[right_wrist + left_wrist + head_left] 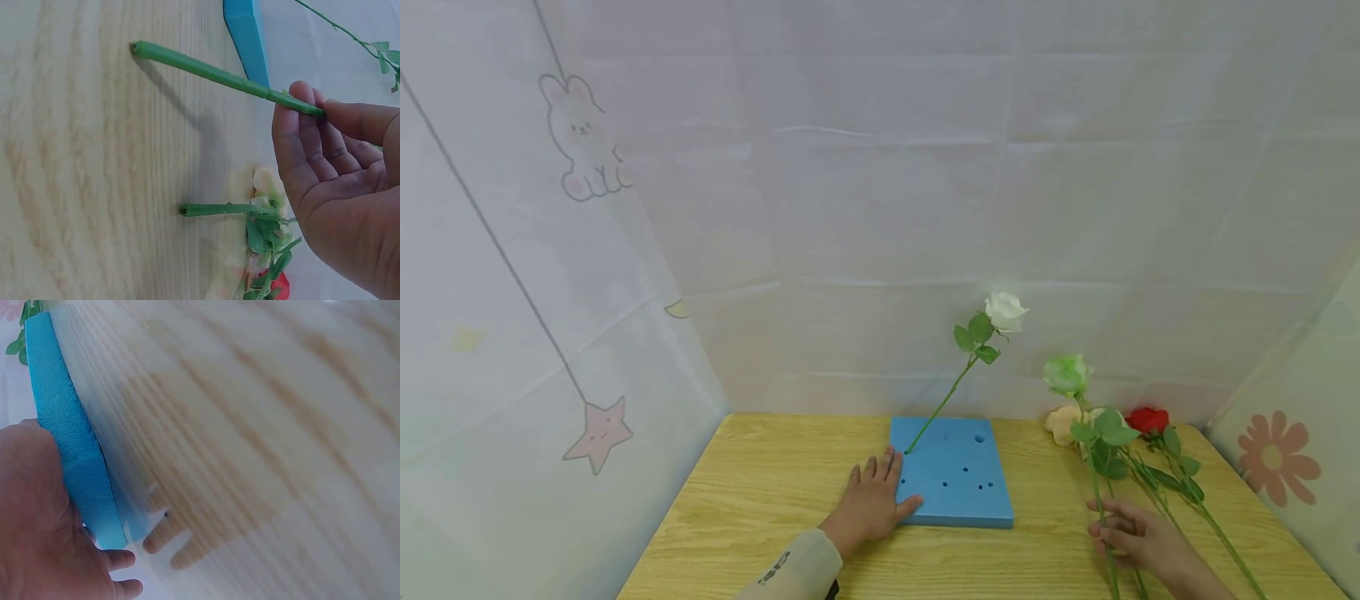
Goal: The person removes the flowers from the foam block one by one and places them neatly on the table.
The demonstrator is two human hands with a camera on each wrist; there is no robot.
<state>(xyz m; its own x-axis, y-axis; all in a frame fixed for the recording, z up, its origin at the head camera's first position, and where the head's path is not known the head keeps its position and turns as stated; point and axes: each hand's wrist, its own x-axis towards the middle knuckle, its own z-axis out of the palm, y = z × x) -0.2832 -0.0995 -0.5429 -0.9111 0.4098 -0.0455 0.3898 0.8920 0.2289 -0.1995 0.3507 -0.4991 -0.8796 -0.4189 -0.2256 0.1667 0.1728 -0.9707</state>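
Observation:
A blue foam block [958,502] with several small holes lies on the table. One white rose [1005,312] stands in a hole near its left edge, its stem leaning right. My left hand [867,506] rests on the block's left side, fingers spread and straight; the left wrist view shows it against the block's side [75,425]. To the right, my right hand [1138,537] pinches the stem [206,74] of a pale green rose [1067,374] between thumb and fingers. That rose's bloom is up, and its cut end points toward the near side.
A red rose [1147,419], a peach rose [1063,424] and a partly hidden pale one lie on the right of the wooden table [760,500], stems toward me. White cloth walls [880,208] enclose the back and sides.

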